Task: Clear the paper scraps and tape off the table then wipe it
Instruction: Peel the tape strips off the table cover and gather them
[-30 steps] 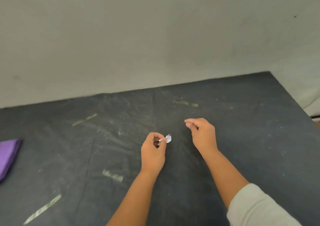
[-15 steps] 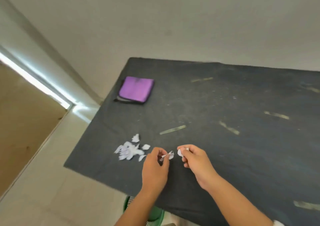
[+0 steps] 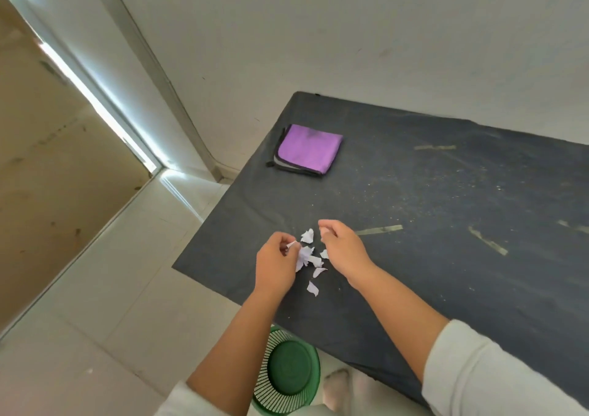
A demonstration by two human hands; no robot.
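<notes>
The dark counter [image 3: 430, 282] stands against a pale wall, strips of tape [image 3: 379, 230] stuck across its top. A folded purple cloth [image 3: 307, 149] lies near its far left corner. Below its near edge a green basket [image 3: 287, 374] sits on the floor. Close to that edge, white paper scraps [image 3: 310, 258] lie clustered between the hands: the left hand [image 3: 275, 267] pinches one scrap, the right hand [image 3: 344, 250] pinches another.

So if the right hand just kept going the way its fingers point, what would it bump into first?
Probably the topmost paper scrap, just beside the right hand fingertips; depth is hard to judge.
</notes>
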